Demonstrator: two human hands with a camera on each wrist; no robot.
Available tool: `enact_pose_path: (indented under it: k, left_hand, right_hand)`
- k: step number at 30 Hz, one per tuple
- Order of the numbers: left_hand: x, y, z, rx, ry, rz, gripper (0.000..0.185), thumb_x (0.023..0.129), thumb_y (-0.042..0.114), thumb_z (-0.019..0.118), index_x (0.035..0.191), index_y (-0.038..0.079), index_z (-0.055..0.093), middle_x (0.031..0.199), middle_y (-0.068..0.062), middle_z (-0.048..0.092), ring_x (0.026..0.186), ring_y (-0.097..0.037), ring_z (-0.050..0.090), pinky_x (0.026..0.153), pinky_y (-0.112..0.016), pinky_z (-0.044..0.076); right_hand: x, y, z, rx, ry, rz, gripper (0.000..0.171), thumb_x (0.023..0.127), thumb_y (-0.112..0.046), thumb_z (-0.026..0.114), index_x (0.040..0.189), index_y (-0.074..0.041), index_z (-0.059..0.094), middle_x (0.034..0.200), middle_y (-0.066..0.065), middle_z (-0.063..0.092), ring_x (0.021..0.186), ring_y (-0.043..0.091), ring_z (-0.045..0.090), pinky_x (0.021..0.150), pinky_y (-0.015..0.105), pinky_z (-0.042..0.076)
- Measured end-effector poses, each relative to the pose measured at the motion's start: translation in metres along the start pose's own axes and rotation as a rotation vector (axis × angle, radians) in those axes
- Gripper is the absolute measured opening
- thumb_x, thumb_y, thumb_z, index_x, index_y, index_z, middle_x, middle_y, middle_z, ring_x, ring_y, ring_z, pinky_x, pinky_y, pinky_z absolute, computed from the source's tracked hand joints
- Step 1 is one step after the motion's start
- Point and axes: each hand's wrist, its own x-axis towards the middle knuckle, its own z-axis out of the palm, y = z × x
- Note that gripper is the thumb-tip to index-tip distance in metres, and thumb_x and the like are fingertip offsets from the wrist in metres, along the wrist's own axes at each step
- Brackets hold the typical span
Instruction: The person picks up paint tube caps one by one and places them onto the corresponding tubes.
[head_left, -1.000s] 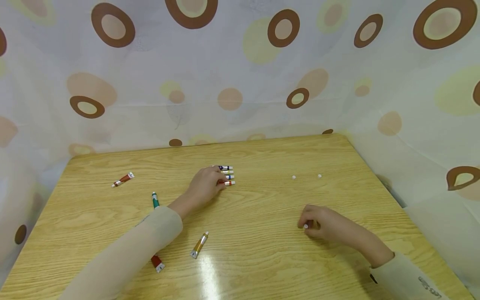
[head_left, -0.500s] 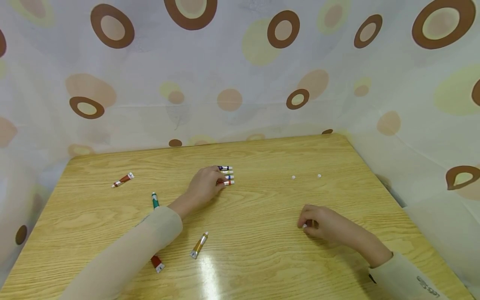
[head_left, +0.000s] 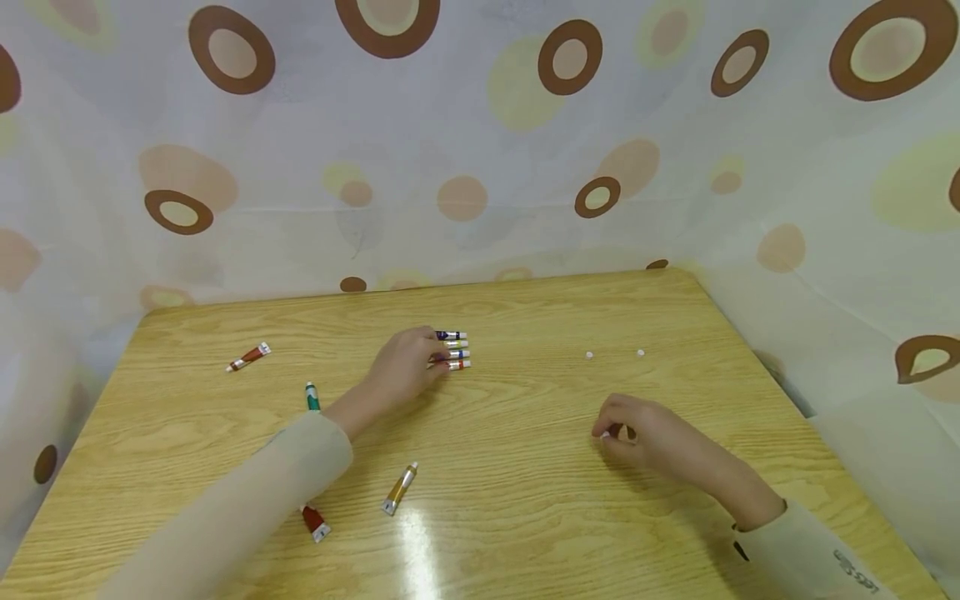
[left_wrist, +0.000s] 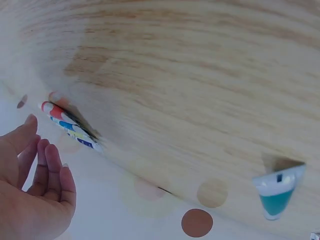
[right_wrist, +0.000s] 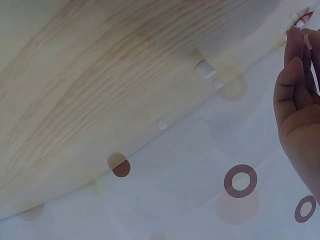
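Now the left sleeve (head_left: 247, 500) is partly covering a maroon tube (head_left: 314, 522) nearer than the row of tubes (head_left: 457, 355). Right of the row, the right hand (head_left: 637, 429) is pinching a cap (head_left: 605, 434). The left hand (head_left: 405, 367), holding nothing, is easing back, seemingly freeing the row; two caps (head_left: 589, 355) are lying rightward.

The counter (head_left: 525, 500) looks like smooth, glossy grained wood, its sheen brightest near the lower centre of the head view. Across the top, the sheet (head_left: 420, 125) looks like thin, creased plastic or cloth. The gold tube (head_left: 401, 488), near lower centre, has a shiny, metal-looking flat end. The white pieces (head_left: 589, 355), right of centre, look like plastic. The sleeves (head_left: 300, 462) look like matt cloth.
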Motion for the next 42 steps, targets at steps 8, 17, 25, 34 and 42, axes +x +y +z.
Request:
enact_pose_path:
  k: [8,17,25,34,42]
  left_hand:
    - [-0.011,0.0,-0.009,0.015,-0.035,0.015,0.015,0.088,0.016,0.082,0.101,0.008,0.082,0.094,-0.005,0.073,0.081,-0.014,0.065,0.075,-0.029,0.058]
    - [-0.025,0.008,-0.027,-0.003,-0.057,0.04,0.019,0.089,0.018,0.082,0.105,0.009,0.08,0.094,-0.003,0.071,0.073,-0.008,0.057,0.065,-0.021,0.049]
    - [-0.038,0.01,-0.039,-0.014,-0.023,0.082,0.021,0.086,0.017,0.084,0.104,0.007,0.08,0.094,-0.003,0.072,0.076,-0.012,0.062,0.068,-0.023,0.053]
    - [-0.057,0.014,-0.048,-0.025,-0.011,0.117,0.02,0.084,0.016,0.086,0.101,0.007,0.08,0.094,-0.004,0.074,0.082,-0.016,0.069,0.072,-0.027,0.058]
    - [-0.076,0.015,-0.047,-0.038,-0.073,0.084,0.021,0.086,0.02,0.084,0.104,0.009,0.081,0.094,-0.002,0.074,0.082,-0.015,0.068,0.072,-0.025,0.055]
  right_hand:
    - [0.005,-0.003,0.0,-0.053,0.087,-0.032,0.02,0.088,0.008,0.073,0.095,-0.012,0.072,0.096,-0.004,0.066,0.084,0.004,0.061,0.069,0.019,0.055]
    - [0.013,-0.004,0.003,-0.07,0.204,-0.072,0.023,0.083,0.01,0.077,0.095,-0.009,0.075,0.097,-0.005,0.065,0.083,0.003,0.061,0.067,0.023,0.057]
    - [0.02,-0.003,0.004,-0.043,0.306,-0.139,0.03,0.081,0.011,0.078,0.102,-0.009,0.071,0.095,0.001,0.07,0.082,0.003,0.062,0.064,0.025,0.054]
    - [0.025,-0.006,0.004,-0.005,0.311,-0.097,0.025,0.083,0.008,0.078,0.098,-0.011,0.072,0.093,0.002,0.075,0.08,0.001,0.065,0.064,0.018,0.05]
    - [0.028,-0.01,0.007,0.009,0.306,-0.104,0.025,0.085,0.008,0.077,0.101,-0.011,0.075,0.095,0.001,0.075,0.083,0.004,0.066,0.063,0.019,0.051]
